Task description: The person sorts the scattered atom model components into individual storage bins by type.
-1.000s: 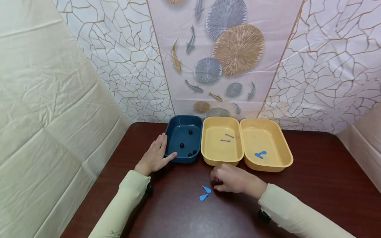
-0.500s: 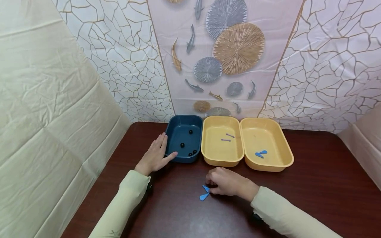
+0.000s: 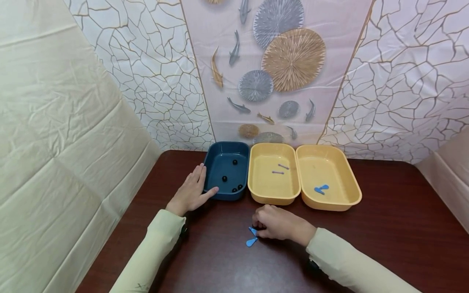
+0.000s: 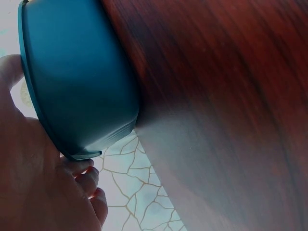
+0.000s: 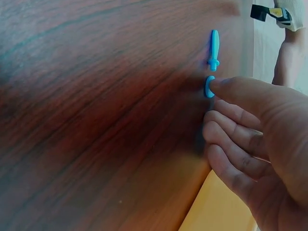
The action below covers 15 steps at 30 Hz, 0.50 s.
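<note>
Fingers straight, my left hand [image 3: 187, 194] rests along the left side of the dark blue tray [image 3: 229, 197], its thumb over the near rim. Seen from the left wrist, the tray's outer wall [image 4: 82, 72] fills the space beside that hand. My right hand [image 3: 281, 224] is low over the table, fingers curled in, pinching a flat blue teardrop-shaped piece [image 3: 252, 230] by its rounded end. In the right wrist view the thumb covers part of this piece [image 5: 208, 87]. A second blue teardrop-shaped piece [image 3: 251, 243] with a small stem lies just beside it.
Several black balls [image 3: 224, 178] lie in the blue tray. To its right stand a yellow tray [image 3: 275, 201] with two small purple sticks [image 3: 277, 173] and another yellow tray [image 3: 331, 206] holding blue pieces [image 3: 319, 191]. A patterned cloth [image 3: 256, 122] hangs behind the table.
My right hand has moved left to the blue teardrop-shaped piece and has taken hold of its end. The left hand has stayed at the blue tray.
</note>
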Each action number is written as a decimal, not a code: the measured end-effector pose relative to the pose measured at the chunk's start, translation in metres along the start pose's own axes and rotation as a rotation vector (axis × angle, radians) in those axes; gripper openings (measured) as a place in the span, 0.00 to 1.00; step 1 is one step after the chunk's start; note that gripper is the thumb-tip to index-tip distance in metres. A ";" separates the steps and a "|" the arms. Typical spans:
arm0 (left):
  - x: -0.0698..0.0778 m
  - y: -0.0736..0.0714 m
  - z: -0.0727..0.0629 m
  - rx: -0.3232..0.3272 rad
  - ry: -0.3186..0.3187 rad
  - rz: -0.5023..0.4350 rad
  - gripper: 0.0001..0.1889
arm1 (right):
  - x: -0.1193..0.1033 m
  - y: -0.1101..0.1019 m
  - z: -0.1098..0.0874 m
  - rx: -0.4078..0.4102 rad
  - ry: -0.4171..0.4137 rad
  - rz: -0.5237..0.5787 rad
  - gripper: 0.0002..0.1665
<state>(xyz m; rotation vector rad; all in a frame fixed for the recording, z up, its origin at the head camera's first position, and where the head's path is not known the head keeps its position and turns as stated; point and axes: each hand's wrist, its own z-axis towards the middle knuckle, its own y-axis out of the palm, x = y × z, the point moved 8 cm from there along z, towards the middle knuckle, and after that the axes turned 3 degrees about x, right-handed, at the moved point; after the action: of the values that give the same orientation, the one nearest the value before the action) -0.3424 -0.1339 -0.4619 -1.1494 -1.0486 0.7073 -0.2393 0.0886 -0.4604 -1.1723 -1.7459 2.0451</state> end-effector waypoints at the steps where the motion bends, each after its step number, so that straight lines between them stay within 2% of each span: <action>1: 0.000 0.000 0.000 -0.002 -0.001 -0.001 0.53 | 0.000 0.000 0.000 0.007 -0.004 -0.005 0.05; 6: 0.001 0.000 -0.001 -0.003 -0.002 -0.005 0.53 | 0.000 -0.002 0.001 0.028 -0.011 -0.009 0.05; 15: 0.001 0.000 -0.001 -0.008 0.000 -0.004 0.52 | 0.002 0.000 0.005 -0.002 0.040 0.033 0.04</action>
<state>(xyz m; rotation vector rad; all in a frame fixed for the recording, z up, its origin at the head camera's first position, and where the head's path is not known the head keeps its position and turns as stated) -0.3411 -0.1338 -0.4616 -1.1539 -1.0542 0.7009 -0.2442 0.0858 -0.4612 -1.2415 -1.7215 2.0246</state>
